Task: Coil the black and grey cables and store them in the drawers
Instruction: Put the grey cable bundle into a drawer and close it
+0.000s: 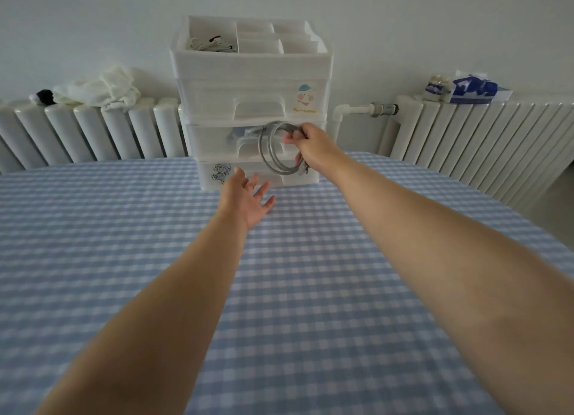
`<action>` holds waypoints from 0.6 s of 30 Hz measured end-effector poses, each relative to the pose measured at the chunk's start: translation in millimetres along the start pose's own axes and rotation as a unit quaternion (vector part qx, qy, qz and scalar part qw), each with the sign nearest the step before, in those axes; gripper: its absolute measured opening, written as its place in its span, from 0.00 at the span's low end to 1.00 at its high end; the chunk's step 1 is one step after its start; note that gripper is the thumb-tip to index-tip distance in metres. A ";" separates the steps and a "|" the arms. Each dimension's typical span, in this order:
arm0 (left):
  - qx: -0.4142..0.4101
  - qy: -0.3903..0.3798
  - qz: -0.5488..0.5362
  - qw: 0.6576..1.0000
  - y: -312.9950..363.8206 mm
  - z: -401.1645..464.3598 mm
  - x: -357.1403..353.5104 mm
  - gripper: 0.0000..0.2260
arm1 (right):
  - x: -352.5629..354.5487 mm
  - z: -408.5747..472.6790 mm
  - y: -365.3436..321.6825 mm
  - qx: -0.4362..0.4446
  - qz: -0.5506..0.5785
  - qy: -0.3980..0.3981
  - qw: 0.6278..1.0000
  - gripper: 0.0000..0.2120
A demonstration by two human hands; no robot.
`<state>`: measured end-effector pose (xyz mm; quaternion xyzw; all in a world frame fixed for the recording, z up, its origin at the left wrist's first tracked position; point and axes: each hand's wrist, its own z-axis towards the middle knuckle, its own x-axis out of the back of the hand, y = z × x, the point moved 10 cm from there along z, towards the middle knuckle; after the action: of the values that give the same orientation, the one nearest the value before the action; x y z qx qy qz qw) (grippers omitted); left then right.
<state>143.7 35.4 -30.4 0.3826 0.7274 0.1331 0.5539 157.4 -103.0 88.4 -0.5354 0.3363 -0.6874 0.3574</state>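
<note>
A: Coiled grey cable [273, 148] is pinched by right hand [306, 144] before the drawer unit [251, 103]; left hand [248, 201] spread, reaching for the bottom drawer [257, 178].
B: Risk: loops could spring loose if grip is relaxed.

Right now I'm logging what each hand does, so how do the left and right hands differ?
The right hand is raised before the middle drawer of the drawer unit, while the left hand reaches low toward the bottom drawer. The right hand grips the coiled grey cable; the left hand holds nothing. The right hand's fingers are curled; the left hand's are spread. Both stretch forward over the checked cloth.
</note>
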 end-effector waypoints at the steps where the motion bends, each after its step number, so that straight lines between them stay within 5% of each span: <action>1: 0.003 -0.002 -0.023 1.000 -2.7 1.9 1.2 0.25 | 0.3 0.7 0.1 -0.007 0.009 -0.002 1.000 0.08; 8: -0.006 0.095 -0.043 0.995 -18.7 -23.5 11.0 0.23 | -7.3 -0.3 2.8 -0.076 0.072 -0.030 0.994 0.10; 13: -0.017 0.177 0.034 0.983 -34.3 -50.4 28.7 0.15 | -6.5 -1.7 5.1 -0.086 0.088 -0.027 0.992 0.07; 18: -0.025 0.170 0.143 0.975 -27.5 -62.6 33.6 0.13 | -11.9 -10.3 24.7 -0.125 0.104 -0.046 0.986 0.05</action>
<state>72.4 55.0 -49.1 0.4406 0.7451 0.2916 0.4070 152.6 -104.8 59.6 -0.5688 0.4564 -0.5739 0.3726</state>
